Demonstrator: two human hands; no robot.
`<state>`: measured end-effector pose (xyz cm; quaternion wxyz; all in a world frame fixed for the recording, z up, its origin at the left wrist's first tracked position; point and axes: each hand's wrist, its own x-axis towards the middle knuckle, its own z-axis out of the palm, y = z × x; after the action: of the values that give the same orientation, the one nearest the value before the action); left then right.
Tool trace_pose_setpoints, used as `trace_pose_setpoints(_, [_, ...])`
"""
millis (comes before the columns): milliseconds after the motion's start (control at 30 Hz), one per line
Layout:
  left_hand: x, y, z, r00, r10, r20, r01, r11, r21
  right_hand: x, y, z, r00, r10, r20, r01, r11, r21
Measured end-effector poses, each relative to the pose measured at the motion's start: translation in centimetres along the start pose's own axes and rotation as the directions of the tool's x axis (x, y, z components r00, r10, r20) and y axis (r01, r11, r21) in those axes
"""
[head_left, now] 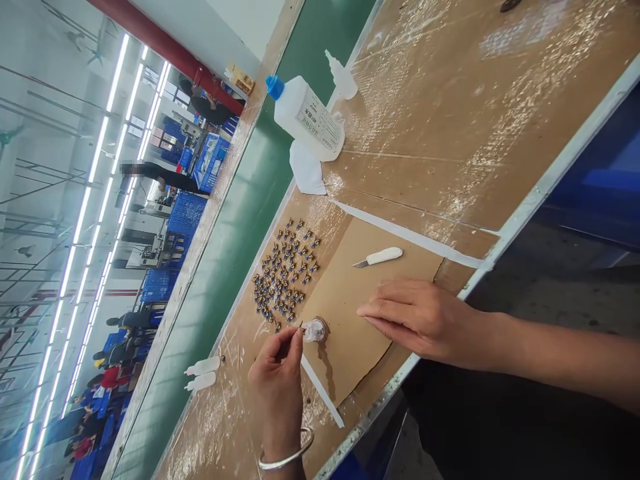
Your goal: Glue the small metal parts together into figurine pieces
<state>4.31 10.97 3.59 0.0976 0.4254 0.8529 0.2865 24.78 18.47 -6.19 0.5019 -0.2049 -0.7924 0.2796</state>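
My left hand (pixel 283 363), with a bracelet (pixel 287 460) on its wrist, is closed in a pinch. A small thin piece shows at its fingertips, too small to name. Right beside those fingertips stands a small clear cup (pixel 316 331) with whitish contents, on the edge of the brown cardboard (pixel 345 313). My right hand (pixel 413 317) is over the cardboard, fingers pressed together; whether they hold anything is hidden. A knife (pixel 379 257) with a white handle lies on the cardboard, just beyond the right hand. Many small gold-and-blue pieces (pixel 285 270) lie spread beside the cardboard.
A large white bottle (pixel 310 117) with a blue cap and 401 label stands farther along the table (pixel 425 133), near a small dropper bottle (pixel 343 77) and white paper (pixel 306 170). Two white squeeze bottles (pixel 203 373) lie past my left hand. People work in the background.
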Motion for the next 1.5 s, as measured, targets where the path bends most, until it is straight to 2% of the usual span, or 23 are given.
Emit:
trace_pose_setpoints(367, [0.3, 0.3, 0.0, 0.999, 0.0, 0.05, -0.005, 0.996, 0.088, 0.4, -0.2, -0.3, 1.0, -0.013, -0.007, 0.013, 1.0, 0.024])
trace_pose_setpoints(700, [0.2, 0.6, 0.2, 1.0, -0.011, 0.013, 0.009, 0.993, 0.118, 0.2, -0.1, -0.2, 1.0, -0.011, -0.021, 0.012, 1.0, 0.025])
trace_pose_setpoints(833, [0.1, 0.4, 0.1, 1.0, 0.023, 0.02, -0.025, 0.996, 0.084, 0.3, -0.1, -0.2, 1.0, -0.008, -0.021, 0.009, 1.0, 0.014])
trace_pose_setpoints(933, [-0.7, 0.3, -0.7, 0.997, -0.035, 0.066, 0.036, 0.999, -0.005, 0.3, -0.1, -0.2, 0.999, -0.016, -0.036, 0.016, 1.0, 0.01])
trace_pose_setpoints(967, [-1.1, 0.1, -1.1, 0.996, -0.071, 0.051, 0.073, 0.997, -0.04, 0.3, -0.1, -0.2, 0.999, -0.02, -0.037, 0.02, 1.0, 0.013])
trace_pose_setpoints(1067, [-3.1, -1.0, -2.2, 0.975, -0.197, -0.101, 0.186, 0.976, -0.113, 0.0, 0.0, -0.2, 0.999, -0.019, -0.028, 0.02, 0.999, 0.031])
trace_pose_setpoints(1200, [-6.2, -4.1, -2.6, 0.892, -0.337, -0.303, 0.311, 0.941, -0.131, -0.1, -0.1, -0.1, 1.0, -0.002, -0.009, 0.002, 0.999, 0.049])
trace_pose_setpoints(1300, [-7.9, -6.3, -2.0, 0.862, -0.383, -0.333, 0.369, 0.923, -0.106, -0.1, -0.2, -0.1, 1.0, 0.03, -0.009, -0.029, 0.997, 0.065])
trace_pose_setpoints(1433, [-8.7, -8.0, -0.9, 0.865, -0.408, -0.292, 0.396, 0.913, -0.104, -0.1, -0.4, -0.1, 0.999, 0.05, -0.014, -0.049, 0.996, 0.073])
trace_pose_setpoints(1500, [-9.0, -8.2, -1.2, 0.872, -0.408, -0.271, 0.403, 0.912, -0.077, -0.1, -0.4, -0.1, 0.999, 0.053, -0.006, -0.053, 0.996, 0.07])
